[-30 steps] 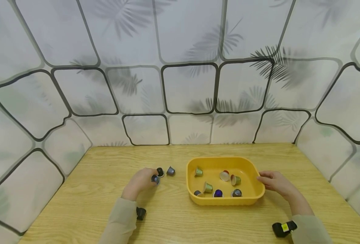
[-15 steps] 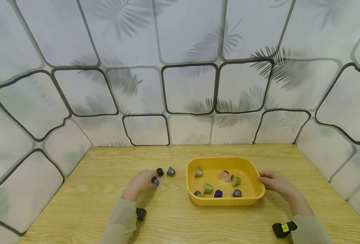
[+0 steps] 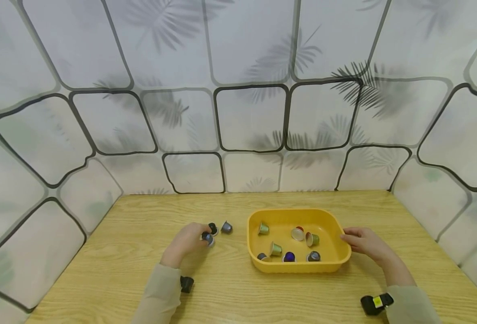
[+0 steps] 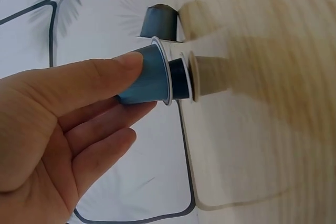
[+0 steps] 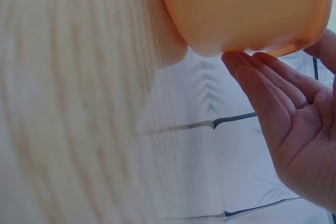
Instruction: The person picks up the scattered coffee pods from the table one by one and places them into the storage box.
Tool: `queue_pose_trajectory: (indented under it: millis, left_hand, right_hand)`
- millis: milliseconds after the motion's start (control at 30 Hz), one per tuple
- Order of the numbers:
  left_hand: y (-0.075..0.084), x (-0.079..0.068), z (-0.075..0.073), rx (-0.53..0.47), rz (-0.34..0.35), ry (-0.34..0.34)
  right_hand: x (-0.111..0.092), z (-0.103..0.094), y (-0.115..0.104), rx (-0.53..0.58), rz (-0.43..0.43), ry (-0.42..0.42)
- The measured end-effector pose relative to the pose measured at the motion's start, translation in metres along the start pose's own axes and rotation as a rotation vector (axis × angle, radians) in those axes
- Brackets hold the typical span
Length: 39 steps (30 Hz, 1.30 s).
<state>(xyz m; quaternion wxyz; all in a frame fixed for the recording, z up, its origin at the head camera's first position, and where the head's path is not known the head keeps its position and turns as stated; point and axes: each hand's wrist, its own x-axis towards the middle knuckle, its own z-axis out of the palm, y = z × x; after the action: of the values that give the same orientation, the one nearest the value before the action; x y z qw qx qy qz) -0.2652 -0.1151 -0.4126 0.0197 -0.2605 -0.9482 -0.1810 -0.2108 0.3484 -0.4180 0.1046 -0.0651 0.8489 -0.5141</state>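
My left hand pinches a blue coffee capsule between thumb and fingers, at the left of the table. Right by its rim, a black coffee capsule stands on the table, partly hidden by the blue one in the left wrist view. A grey-blue capsule lies tipped just to their right. My right hand holds the right end of a yellow tray. In the right wrist view its fingers lie against the tray's outer wall, and its thumb is at the rim, with the tip hidden.
Several capsules lie in the tray, among them a green one, a dark blue one and a pale-lidded one. The wooden table meets a patterned curtain at the back and sides.
The blue capsule has shifted slightly in my left fingers, dipping a little and coming back up beside the black one. My right hand and the tray have stayed in place.
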Motion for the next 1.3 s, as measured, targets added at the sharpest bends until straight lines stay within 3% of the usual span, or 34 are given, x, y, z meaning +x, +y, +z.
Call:
queue_pose_trajectory:
  millis: [500, 833, 1033, 1300]
  left_hand:
    - [0.018, 0.003, -0.01, -0.092, 0.08, 0.067]
    - [0.036, 0.012, -0.007, -0.167, 0.143, 0.177]
    - [0.046, 0.019, -0.003, -0.21, 0.178, 0.182]
    - [0.063, 0.028, 0.0, -0.214, 0.224, 0.184]
  right_hand:
    - [0.001, 0.0, 0.001, 0.008, -0.005, -0.009]
    - [0.001, 0.0, 0.002, -0.005, -0.008, -0.003]
    - [0.002, 0.0, 0.002, -0.007, 0.018, 0.01]
    - [0.001, 0.0, 0.0, -0.012, -0.008, 0.004]
